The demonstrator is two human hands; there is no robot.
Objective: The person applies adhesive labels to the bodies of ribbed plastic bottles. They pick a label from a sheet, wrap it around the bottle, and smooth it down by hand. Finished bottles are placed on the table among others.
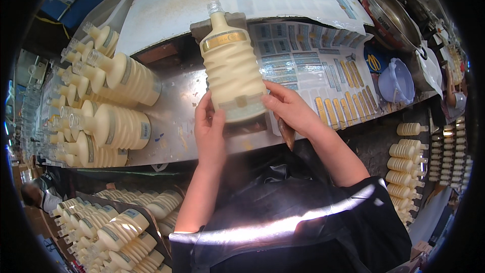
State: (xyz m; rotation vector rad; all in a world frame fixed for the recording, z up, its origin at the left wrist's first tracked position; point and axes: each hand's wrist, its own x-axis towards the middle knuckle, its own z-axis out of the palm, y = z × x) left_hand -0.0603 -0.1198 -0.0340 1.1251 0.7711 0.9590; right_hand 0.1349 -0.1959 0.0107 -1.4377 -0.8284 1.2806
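A cream-coloured ribbed bottle (231, 71) lies between my hands, its clear neck pointing away from me. One gold label wraps its shoulder, and a pale label with a darker emblem sits near its base. My left hand (209, 122) is closed on the base's left side. From the right, my right hand (289, 106) grips the base, thumb and fingers at the pale label. A brown pointed object (286, 134) hangs below my right palm; its kind is unclear. The bottle's neck end lies over a grey block-like rest (200, 28).
Several cream bottles (132, 78) lie stacked on the metal table (174, 103) at left. Label sheets (328, 78) with gold and blue strips lie right of the bottle. A lilac bucket (396, 82) and large metal pan (391, 12) stand farther right. More bottles (124, 230) are piled lower left.
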